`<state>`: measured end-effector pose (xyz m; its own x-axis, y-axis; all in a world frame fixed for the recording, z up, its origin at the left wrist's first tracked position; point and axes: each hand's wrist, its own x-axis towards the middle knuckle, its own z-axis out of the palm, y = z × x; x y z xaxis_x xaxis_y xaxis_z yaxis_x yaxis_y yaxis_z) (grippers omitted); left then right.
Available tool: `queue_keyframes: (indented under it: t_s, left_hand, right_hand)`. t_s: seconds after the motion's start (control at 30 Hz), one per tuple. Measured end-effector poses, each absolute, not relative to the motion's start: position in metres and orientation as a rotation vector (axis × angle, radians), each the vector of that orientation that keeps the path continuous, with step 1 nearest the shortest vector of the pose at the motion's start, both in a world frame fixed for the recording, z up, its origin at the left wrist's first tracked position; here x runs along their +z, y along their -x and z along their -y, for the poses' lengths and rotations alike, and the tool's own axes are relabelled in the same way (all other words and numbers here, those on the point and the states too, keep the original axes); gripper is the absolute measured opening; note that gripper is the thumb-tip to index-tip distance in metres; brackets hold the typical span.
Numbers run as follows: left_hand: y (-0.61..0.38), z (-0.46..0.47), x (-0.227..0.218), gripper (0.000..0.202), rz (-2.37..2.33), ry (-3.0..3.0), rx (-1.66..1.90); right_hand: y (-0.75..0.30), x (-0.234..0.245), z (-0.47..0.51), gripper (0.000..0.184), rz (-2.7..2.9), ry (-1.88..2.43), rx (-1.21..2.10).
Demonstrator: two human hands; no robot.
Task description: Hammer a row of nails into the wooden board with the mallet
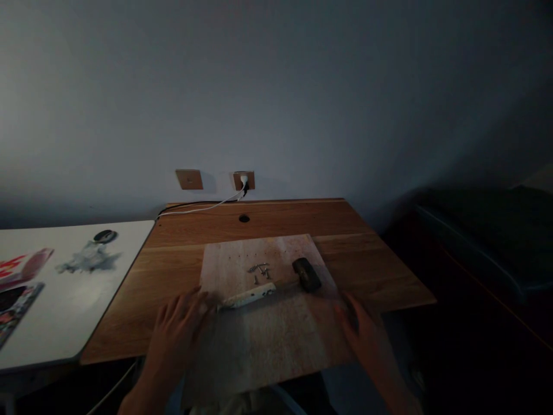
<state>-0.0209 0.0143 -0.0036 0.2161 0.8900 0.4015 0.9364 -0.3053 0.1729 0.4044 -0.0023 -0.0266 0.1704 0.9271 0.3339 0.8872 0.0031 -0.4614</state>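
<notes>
A pale wooden board (276,340) lies on the brown desk, its near edge jutting past the desk's front. On it rests a hammer with a dark head (307,275) and a white, dark-specked handle (248,296). Several small metal screws (260,269) are loose above the handle, and a row of small dark marks runs near the board's far edge. My left hand (179,317) is at the board's left edge, fingers spread, near the handle's end. Over the right edge is my right hand (358,325), slightly blurred, fingers apart. Neither hand holds the hammer.
On the left, a white table (108,300) carries a crumpled grey piece (90,257), a round dark object (105,236) and a red-and-white packet (26,268). Cables (203,209) run along the brown desk's (371,259) back to a wall socket (244,180).
</notes>
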Motion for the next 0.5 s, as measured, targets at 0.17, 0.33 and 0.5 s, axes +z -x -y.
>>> queue_keyframes:
  t_s: [0.17, 0.33, 0.5]
  left_hand:
    - [0.038, 0.036, -0.026, 0.039, 1.857, 2.284, -0.635]
    - [0.042, 0.047, -0.031, 0.043, 2.047, 2.310, -0.518]
    - [0.068, 0.042, -0.023, 0.045, 2.228, 2.064, -0.396]
  right_hand:
    - [-0.405, -0.020, 0.001, 0.053, 1.576, 1.988, 0.351]
    - [-0.388, -0.011, -0.003, 0.049, 1.519, 1.913, 0.420]
    - [-0.338, -0.008, -0.009, 0.041, 1.527, 1.763, 0.601]
